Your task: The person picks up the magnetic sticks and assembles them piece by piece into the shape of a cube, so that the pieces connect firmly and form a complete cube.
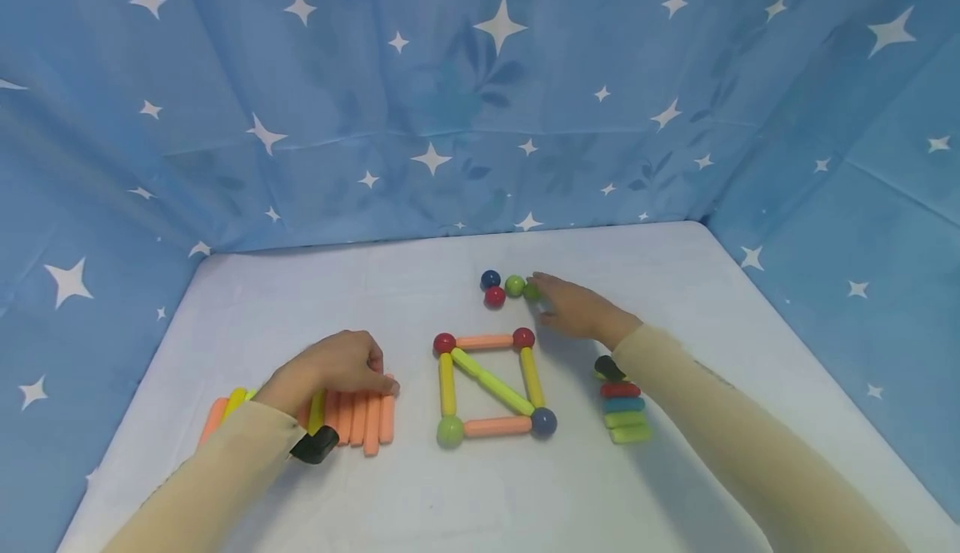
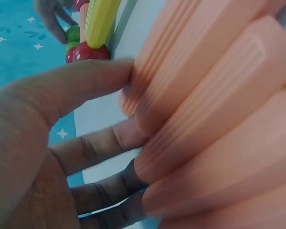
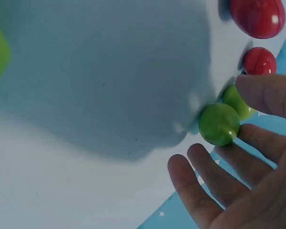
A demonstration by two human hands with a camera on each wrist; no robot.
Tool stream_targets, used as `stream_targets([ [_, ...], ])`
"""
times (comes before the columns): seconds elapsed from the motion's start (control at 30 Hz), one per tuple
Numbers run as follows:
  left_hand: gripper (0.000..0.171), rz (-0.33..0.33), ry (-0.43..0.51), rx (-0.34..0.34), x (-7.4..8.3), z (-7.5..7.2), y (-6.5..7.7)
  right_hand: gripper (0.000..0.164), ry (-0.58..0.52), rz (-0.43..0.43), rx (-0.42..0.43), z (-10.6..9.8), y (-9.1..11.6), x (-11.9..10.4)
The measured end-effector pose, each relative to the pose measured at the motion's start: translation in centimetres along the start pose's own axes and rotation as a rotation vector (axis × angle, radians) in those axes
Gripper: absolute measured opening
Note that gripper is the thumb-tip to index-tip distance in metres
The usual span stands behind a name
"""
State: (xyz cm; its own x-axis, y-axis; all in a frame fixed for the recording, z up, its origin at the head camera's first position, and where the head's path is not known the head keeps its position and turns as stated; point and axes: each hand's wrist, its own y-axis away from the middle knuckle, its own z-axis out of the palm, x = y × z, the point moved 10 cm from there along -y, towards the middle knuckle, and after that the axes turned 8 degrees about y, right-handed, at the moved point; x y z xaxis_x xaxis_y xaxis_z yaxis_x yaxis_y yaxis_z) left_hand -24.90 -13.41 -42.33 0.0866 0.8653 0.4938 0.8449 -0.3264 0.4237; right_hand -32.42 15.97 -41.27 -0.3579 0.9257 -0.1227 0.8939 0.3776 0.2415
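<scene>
In the head view my left hand (image 1: 341, 366) is at the upper ends of a row of orange sticks (image 1: 372, 424). Its thumb and index finger pinch the end of the outermost orange stick (image 2: 145, 71), seen close in the left wrist view. My right hand (image 1: 577, 307) reaches to the far side of the table, fingers spread around a green ball (image 3: 219, 124). A second green ball (image 1: 514, 286) sits beside it. In the middle lies a square frame of orange and yellow sticks (image 1: 447, 384) with balls at its corners and a yellow-green diagonal (image 1: 495, 386).
A blue ball (image 1: 491, 279) and a red ball (image 1: 495, 297) lie left of the green ones. Short red, blue and green sticks (image 1: 624, 404) lie by the right forearm. Yellow sticks (image 1: 234, 403) are partly hidden by the left arm. A starry blue curtain (image 1: 450, 103) surrounds the white table (image 1: 420, 503).
</scene>
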Motion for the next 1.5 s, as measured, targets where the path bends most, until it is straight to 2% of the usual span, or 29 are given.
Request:
stream_targets([
  [0.13, 0.028, 0.003, 0.014, 0.021, 0.1, 0.2, -0.4, 0.056, 0.051, 0.011, 0.075, -0.6, 0.2, 0.0],
  [0.23, 0.024, 0.017, 0.05, 0.054, 0.1, 0.0, -0.8, 0.044, 0.064, 0.016, 0.096, -0.6, 0.3, 0.2],
  [0.3, 0.022, 0.032, 0.124, 0.074, 0.0, -0.2, -1.1, 0.038, 0.066, 0.022, 0.091, -0.3, 0.5, 0.5],
  [0.47, 0.023, 0.08, 0.413, 0.165, -0.4, -1.1, -1.5, 0.032, 0.067, 0.021, 0.099, 0.3, 1.1, 1.2],
  [0.57, 0.02, 0.143, 0.555, 0.248, 0.0, -2.1, -1.4, 0.031, 0.059, 0.022, 0.12, 0.4, 1.7, 1.8],
  [0.67, 0.018, 0.255, 0.684, 0.268, 1.5, -2.6, -0.9, 0.031, 0.061, 0.024, 0.137, 0.5, 2.0, 2.4],
  [0.77, 0.017, 0.387, 0.726, 0.219, 3.8, -2.4, -0.2, 0.033, 0.065, 0.031, 0.147, 0.5, 2.2, 2.8],
  [0.83, 0.017, 0.466, 0.707, 0.168, 5.3, -1.9, 0.4, 0.036, 0.05, 0.041, 0.155, 0.5, 2.4, 2.9],
  [0.97, 0.021, 0.556, 0.662, 0.068, 7.2, -0.9, 1.5, 0.037, 0.011, 0.073, 0.169, 0.1, 2.5, 3.0],
  [1.13, 0.024, 0.59, 0.64, -0.018, 8.3, 0.1, 2.6, 0.031, -0.013, 0.093, 0.158, -0.3, 2.7, 2.8],
  [1.3, 0.023, 0.601, 0.619, -0.071, 9.0, 1.0, 3.0, 0.033, -0.045, 0.075, 0.174, -0.9, 2.9, 2.0],
  [1.5, 0.021, 0.588, 0.603, -0.098, 9.4, 2.0, 2.9, 0.035, -0.197, 0.016, 0.243, -2.6, 3.4, -0.8],
])
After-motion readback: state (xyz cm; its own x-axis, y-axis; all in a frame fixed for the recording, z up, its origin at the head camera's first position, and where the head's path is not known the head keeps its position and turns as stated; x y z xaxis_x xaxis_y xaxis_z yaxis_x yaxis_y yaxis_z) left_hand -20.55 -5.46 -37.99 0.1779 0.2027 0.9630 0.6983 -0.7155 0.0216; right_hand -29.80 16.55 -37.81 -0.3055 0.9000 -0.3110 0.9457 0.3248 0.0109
